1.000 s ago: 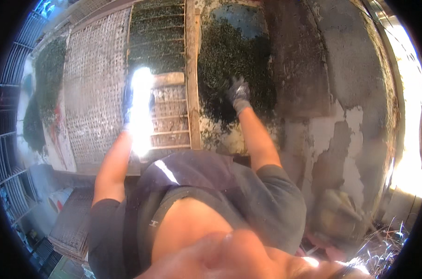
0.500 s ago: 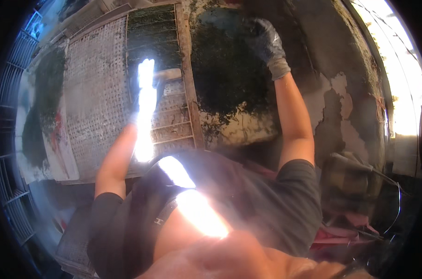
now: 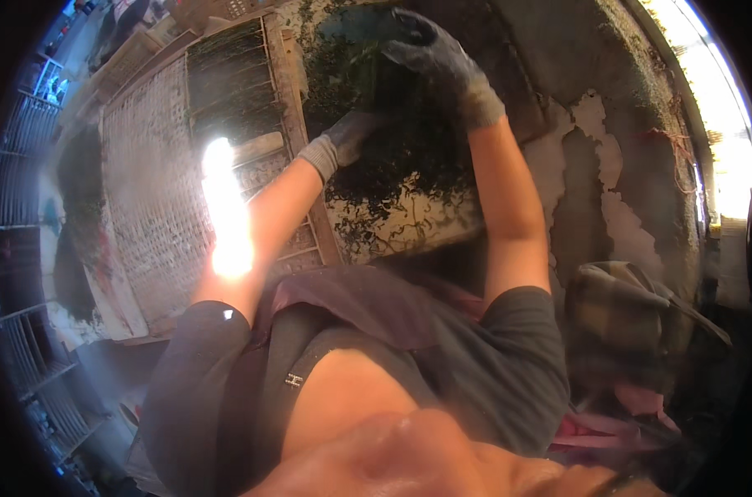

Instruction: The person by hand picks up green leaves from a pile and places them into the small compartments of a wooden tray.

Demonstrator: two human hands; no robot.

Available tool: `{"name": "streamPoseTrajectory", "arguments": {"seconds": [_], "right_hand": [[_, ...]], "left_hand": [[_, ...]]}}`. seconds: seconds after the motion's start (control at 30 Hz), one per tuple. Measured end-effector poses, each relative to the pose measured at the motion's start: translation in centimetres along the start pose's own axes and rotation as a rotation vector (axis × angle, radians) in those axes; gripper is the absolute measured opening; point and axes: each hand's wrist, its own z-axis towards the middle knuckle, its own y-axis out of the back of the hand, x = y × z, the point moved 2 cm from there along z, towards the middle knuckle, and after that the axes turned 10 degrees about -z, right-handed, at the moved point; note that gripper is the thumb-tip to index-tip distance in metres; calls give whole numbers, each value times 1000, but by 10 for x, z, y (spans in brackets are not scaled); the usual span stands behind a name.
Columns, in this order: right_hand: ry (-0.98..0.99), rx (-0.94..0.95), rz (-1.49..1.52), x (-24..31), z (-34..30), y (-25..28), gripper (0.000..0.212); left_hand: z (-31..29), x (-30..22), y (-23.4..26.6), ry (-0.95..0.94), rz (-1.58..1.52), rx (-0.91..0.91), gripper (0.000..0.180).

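Well, the right hand (image 3: 444,60) curves, grip wide, over the dark leafy heap (image 3: 409,145) toward the counter's (image 3: 392,234) far edge — left hand (image 3: 349,137) nearer the front, grip too blurred to tell.

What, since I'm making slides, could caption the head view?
Gloved left hand and right hand at dark green material beside wooden bar.
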Motion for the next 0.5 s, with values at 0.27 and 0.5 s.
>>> {"name": "streamPoseTrajectory", "arguments": {"seconds": [0.27, 0.5], "right_hand": [[-547, 35, -249, -55, -182, -140, 85], [-684, 440, -489, -103, -165, -197, 79]], "left_hand": [[55, -143, 37, 230, -626, -300, 45], [58, -115, 88, -491, -168, 3, 60]]}}
